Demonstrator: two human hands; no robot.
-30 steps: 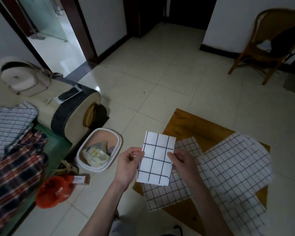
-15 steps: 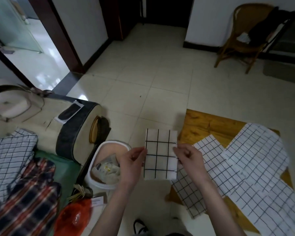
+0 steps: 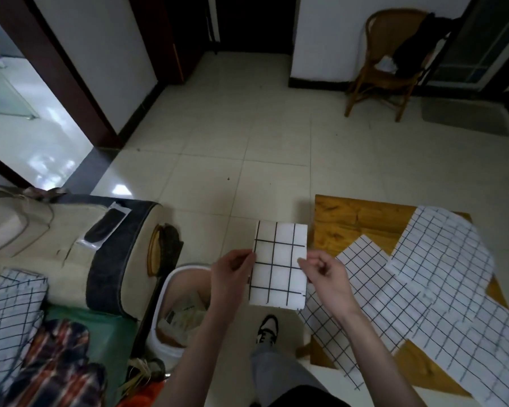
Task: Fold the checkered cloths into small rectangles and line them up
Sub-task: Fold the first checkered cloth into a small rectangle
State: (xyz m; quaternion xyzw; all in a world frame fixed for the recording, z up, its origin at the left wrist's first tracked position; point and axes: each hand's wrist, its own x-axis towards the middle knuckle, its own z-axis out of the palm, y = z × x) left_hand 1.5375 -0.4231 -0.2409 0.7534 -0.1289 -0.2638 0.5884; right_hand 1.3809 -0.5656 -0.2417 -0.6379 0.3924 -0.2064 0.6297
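Observation:
A small folded white cloth with black checks (image 3: 279,264) hangs upright in the air in front of me, above the floor. My left hand (image 3: 232,270) pinches its left edge and my right hand (image 3: 325,273) pinches its right edge. To the right, several larger checkered cloths (image 3: 441,283) lie spread and overlapping on a low wooden table (image 3: 350,218). One of them (image 3: 362,259) lies partly under my right hand and forearm.
A white bin (image 3: 174,306) with rubbish stands on the floor left of my hands, beside a beige and black sofa arm (image 3: 106,265). Plaid clothes (image 3: 27,348) lie at the lower left. A wicker chair (image 3: 391,63) stands far right. My shoe (image 3: 267,327) shows below the cloth.
The view has turned right and downward; the table and cloths now sit farther right. Both hands still hold the small folded cloth, which has turned more upright and squarer.

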